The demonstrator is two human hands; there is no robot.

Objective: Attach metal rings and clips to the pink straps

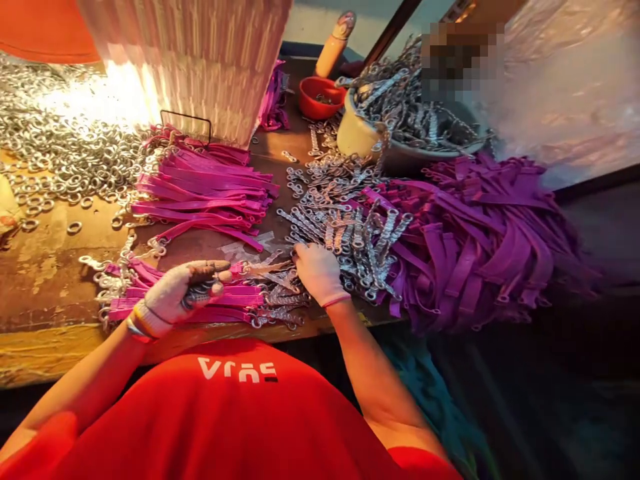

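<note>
Currently, left hand (175, 293): I see it gloved, fingers curled in over the palm, above the near row of pink straps (240, 295); I cannot tell whether it grips anything.
Right hand (320, 272): gloved, fingertips drawn together at the edge of the pile of metal links (363, 233); from my view I cannot tell whether they pinch a piece.
Near straps: under and just beside the left hand, their metal ends reaching toward the right hand.
Stacked straps (215, 187): beyond the left hand, lying in a bundle.
Loose rings (60, 160): beyond the left hand and to its left, spread over the desk (45, 283).
Purple heap (480, 247): right of the right hand, touching the link pile.
Bucket (356, 130): beyond the right hand, filled with metal pieces.
Red bowl (310, 100): left of the bucket, well apart from both hands.
</note>
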